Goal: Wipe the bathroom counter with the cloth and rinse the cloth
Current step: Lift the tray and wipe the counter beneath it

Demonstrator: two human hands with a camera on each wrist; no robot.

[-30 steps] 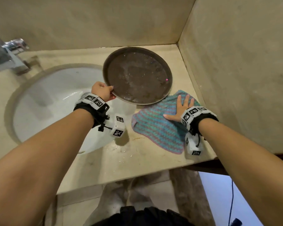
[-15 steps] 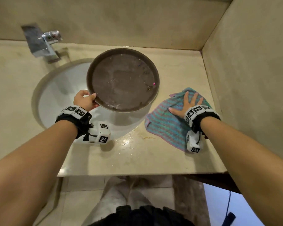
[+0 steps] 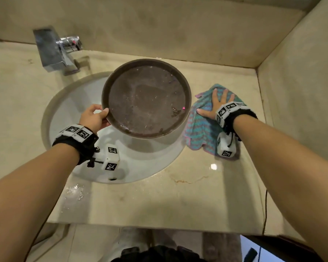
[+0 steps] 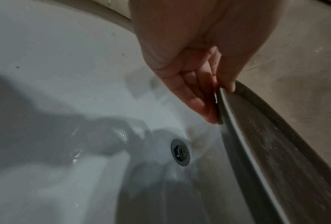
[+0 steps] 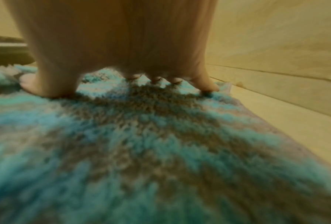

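Observation:
A teal and purple striped cloth [image 3: 199, 127] [image 5: 141, 144] lies on the beige counter [image 3: 159, 201] at the right, beside the side wall. My right hand [image 3: 216, 104] [image 5: 122, 81] presses flat on it with the fingers spread. My left hand [image 3: 95, 116] [image 4: 216, 97] pinches the left rim of a round dark tray [image 3: 146, 99] [image 4: 275, 136], thumb on top and fingers beneath. The tray is held above the white sink [image 3: 68, 114] [image 4: 65, 75], with its right edge over the cloth's left side.
A chrome faucet [image 3: 55, 52] stands at the back left of the sink. The drain [image 4: 181, 152] shows below the tray's edge. Beige walls close the counter at the back and right. Water droplets sit on the counter's front left. A thin cable hangs off the right front edge.
My left hand has carried the tray leftward, from the counter to over the sink. My right hand has slid the cloth toward the back of the counter.

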